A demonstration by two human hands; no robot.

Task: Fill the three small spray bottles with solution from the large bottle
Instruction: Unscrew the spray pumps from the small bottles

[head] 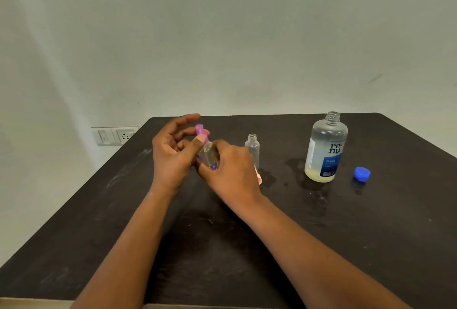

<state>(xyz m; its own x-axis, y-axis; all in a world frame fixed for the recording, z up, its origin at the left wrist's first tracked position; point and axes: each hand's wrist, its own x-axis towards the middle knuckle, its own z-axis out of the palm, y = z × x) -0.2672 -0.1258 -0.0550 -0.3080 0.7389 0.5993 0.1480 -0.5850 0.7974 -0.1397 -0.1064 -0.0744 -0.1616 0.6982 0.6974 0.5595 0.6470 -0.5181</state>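
Near centre, right hand (230, 167) grips the small clear spray bottle (209, 156), fingers curled round its body; left hand (173, 153) pinches the purple pump cap (201, 133) w/ thumb and fingers. Risk: cap goes on crooked, or thin plastic gets squeezed, so liquid spills. At 1 o'clock an empty open bottle (252, 149); farther at 2 o'clock the large bottle (326, 150), uncapped, smooth, low on yellowish solution, beside a wet patch (294, 167) on the dark matte worktop (371, 234).

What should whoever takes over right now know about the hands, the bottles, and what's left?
Right hand grips the small bottle; left hand pinches its purple sprayer.
An uncapped, apparently empty small bottle stands beside them. Third bottle not visible.
Large bottle stands open at right, solution low; blue cap beside it; spill marks on the table.
Left: fill the open bottle, cap everything.
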